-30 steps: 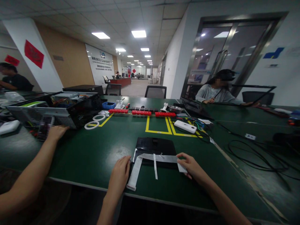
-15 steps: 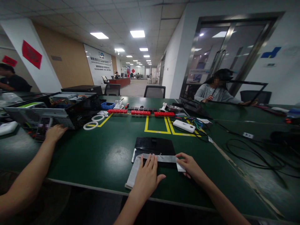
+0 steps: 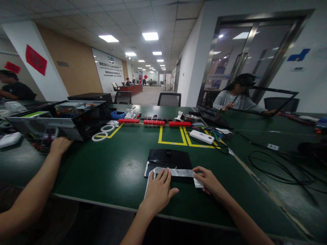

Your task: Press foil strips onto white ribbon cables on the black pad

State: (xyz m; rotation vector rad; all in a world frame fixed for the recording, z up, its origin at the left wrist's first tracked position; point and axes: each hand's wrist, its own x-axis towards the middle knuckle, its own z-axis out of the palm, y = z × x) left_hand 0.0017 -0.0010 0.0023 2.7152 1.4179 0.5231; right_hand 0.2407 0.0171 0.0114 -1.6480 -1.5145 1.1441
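A pale flat ribbon cable (image 3: 182, 172) runs across the front of a black panel-like object (image 3: 168, 158) on the table. My left hand (image 3: 158, 189) lies on the cable's left part with fingers outstretched, pressing near the bend. Below that bend, most of the cable's left leg is hidden under the hand. At the other end, my right hand (image 3: 208, 180) pinches the cable between thumb and fingers, and a short white end (image 3: 198, 182) hangs below the fold there.
On the left, a co-worker's hand (image 3: 60, 144) is beside an opened computer case (image 3: 58, 119). White rings (image 3: 100, 136), red strips (image 3: 153, 122) and a white device (image 3: 201, 136) lie farther back. Black cables (image 3: 273, 166) coil at right. Another person (image 3: 238, 93) sits across, holding a dark frame.
My left hand has shifted slightly left and now covers more of the cable's left leg, which shows as a narrow edge. My right hand keeps its pinch, nearly unmoved.
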